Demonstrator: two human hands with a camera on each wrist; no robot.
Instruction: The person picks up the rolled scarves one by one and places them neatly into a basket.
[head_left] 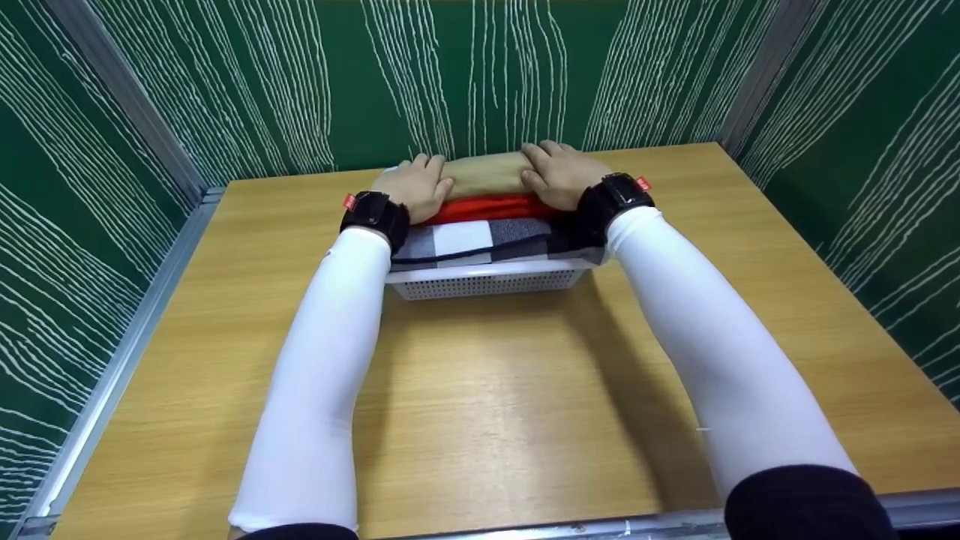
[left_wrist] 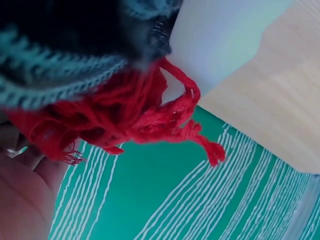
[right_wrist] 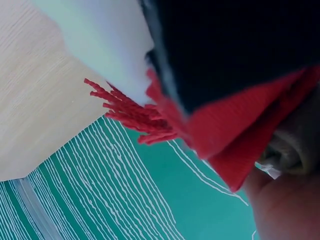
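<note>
A folded beige cloth [head_left: 484, 176] lies at the back of a white perforated basket [head_left: 487, 286]. My left hand [head_left: 415, 186] grips its left end, thumb toward the front and fingers over the top. At the other end my right hand [head_left: 562, 174] holds it in the same way. In front of the beige cloth shows a red scarf [head_left: 487, 208], whose fringe [left_wrist: 165, 117] hangs out on the left and whose other fringe [right_wrist: 132, 117] shows in the right wrist view. Nearest me in the basket is a grey, white and black checked cloth [head_left: 461, 238]. The fingertips are partly hidden in both wrist views.
The basket stands on a wooden table [head_left: 480, 390] near its back edge. Green panels [head_left: 360, 82] with white wavy lines rise behind and at both sides. A metal rail [head_left: 142, 337] runs along the left edge, and another metal edge [head_left: 570, 527] along the front.
</note>
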